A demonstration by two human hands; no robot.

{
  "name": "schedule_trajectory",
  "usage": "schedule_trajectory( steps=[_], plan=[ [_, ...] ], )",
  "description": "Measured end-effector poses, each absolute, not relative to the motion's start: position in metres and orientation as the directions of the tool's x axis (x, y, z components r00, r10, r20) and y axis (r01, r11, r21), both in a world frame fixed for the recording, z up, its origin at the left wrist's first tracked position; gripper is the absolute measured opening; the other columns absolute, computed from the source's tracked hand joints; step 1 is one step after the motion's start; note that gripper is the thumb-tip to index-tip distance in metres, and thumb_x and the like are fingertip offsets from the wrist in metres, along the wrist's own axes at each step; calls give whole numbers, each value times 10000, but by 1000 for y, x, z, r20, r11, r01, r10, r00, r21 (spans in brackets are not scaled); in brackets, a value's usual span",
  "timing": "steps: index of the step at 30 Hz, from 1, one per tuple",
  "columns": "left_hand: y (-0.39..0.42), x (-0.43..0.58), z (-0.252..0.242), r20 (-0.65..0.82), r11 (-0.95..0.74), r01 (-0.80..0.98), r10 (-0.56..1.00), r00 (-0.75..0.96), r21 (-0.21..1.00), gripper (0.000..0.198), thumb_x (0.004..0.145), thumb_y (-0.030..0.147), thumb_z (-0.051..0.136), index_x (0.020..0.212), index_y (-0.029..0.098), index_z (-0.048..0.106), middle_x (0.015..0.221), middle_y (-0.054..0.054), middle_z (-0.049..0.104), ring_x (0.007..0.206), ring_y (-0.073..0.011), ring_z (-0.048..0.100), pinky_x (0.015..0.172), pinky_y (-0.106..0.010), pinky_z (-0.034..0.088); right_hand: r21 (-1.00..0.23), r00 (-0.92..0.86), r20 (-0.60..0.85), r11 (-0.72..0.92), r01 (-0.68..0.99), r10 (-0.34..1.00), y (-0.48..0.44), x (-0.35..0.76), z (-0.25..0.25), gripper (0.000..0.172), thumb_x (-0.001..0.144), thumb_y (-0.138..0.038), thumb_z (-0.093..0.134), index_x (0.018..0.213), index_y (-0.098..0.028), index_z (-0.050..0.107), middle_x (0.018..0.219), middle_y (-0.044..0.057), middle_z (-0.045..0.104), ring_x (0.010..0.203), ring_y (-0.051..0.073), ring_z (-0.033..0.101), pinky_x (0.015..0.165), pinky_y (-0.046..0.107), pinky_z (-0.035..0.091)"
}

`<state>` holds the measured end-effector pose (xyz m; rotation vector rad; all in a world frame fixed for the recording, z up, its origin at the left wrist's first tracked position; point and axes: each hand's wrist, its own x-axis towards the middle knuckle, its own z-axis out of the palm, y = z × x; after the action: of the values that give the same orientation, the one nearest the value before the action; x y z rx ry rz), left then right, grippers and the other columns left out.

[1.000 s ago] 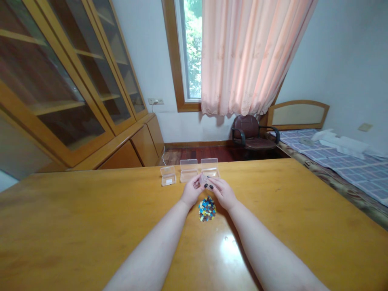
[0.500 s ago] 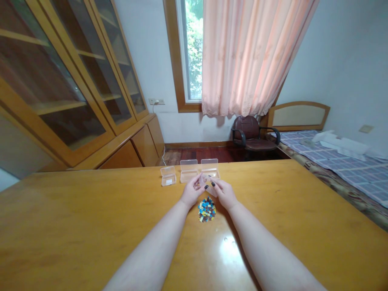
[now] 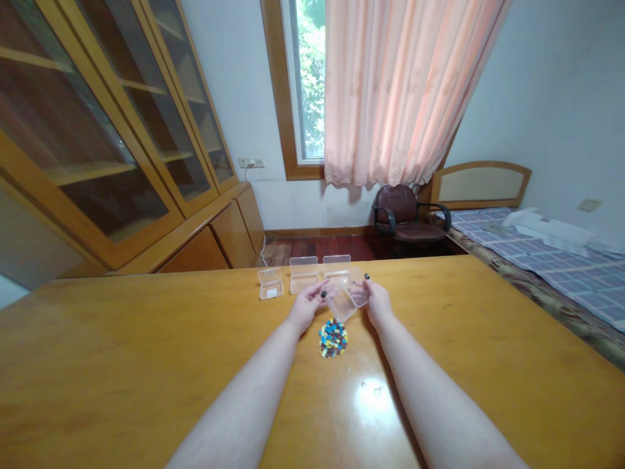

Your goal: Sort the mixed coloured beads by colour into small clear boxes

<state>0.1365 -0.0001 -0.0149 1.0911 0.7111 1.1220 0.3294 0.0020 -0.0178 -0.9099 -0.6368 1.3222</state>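
Note:
Both of my hands hold a small clear plastic box (image 3: 343,298) above the wooden table (image 3: 146,365), with its hinged lid swung apart. My left hand (image 3: 307,305) pinches its left side and my right hand (image 3: 375,298) grips the right side. Just below the box lies a small heap of coloured pieces (image 3: 333,338), blue, yellow and dark. Behind my hands stand three more clear boxes in a row: a small one (image 3: 271,283) on the left, one in the middle (image 3: 303,274), and one (image 3: 338,263) partly hidden by the held box.
A glass-fronted wooden cabinet (image 3: 97,143) runs along the left wall. Beyond the table's far edge are a dark office chair (image 3: 407,215), a window with a pink curtain (image 3: 395,91), and a bed (image 3: 547,260) at the right.
My hands have drawn apart and the clear box between them has opened, its two halves now spread. The right hand shifted to the right. The heap and the other boxes stayed put.

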Motion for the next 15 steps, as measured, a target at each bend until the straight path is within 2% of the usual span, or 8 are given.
schedule_trajectory(
  steps=[4, 7, 10, 15],
  plan=[
    [-1, 137, -14, 72, 49, -334, 938, 339, 941, 689, 687, 481, 724, 1281, 197, 522, 1170, -166, 635, 1016, -279, 638, 959, -473, 446, -764, 62, -241, -150, -627, 968, 6, 332, -20, 273, 834, -334, 519, 719, -121, 643, 547, 71, 670, 430, 138, 598, 441, 227, 479],
    [-2, 138, -15, 134, -20, -309, 926, 354, 951, 645, 713, 485, 698, 1276, 220, 528, 1219, -145, 609, 1089, -276, 600, 983, -464, 430, -767, 62, -262, -169, -619, 963, 6, 334, -20, 271, 838, -326, 511, 720, -118, 638, 541, 72, 666, 426, 139, 595, 434, 226, 471],
    [-2, 138, -16, 206, -127, -233, 911, 357, 964, 553, 742, 460, 675, 1230, 223, 567, 1256, -127, 586, 1145, -261, 561, 1008, -450, 412, -816, 139, -199, -85, -572, 970, 6, 334, -20, 240, 784, -346, 580, 730, -119, 638, 554, 71, 671, 428, 139, 591, 441, 230, 468],
    [-3, 136, -18, 268, -299, 25, 885, 380, 954, 413, 703, 350, 714, 1074, 182, 643, 1118, -101, 660, 1012, -223, 622, 960, -424, 459, -883, 321, -41, 117, -455, 946, 4, 335, -18, 270, 644, -392, 718, 726, -149, 636, 643, 50, 695, 509, 150, 616, 486, 245, 480]
  ],
)
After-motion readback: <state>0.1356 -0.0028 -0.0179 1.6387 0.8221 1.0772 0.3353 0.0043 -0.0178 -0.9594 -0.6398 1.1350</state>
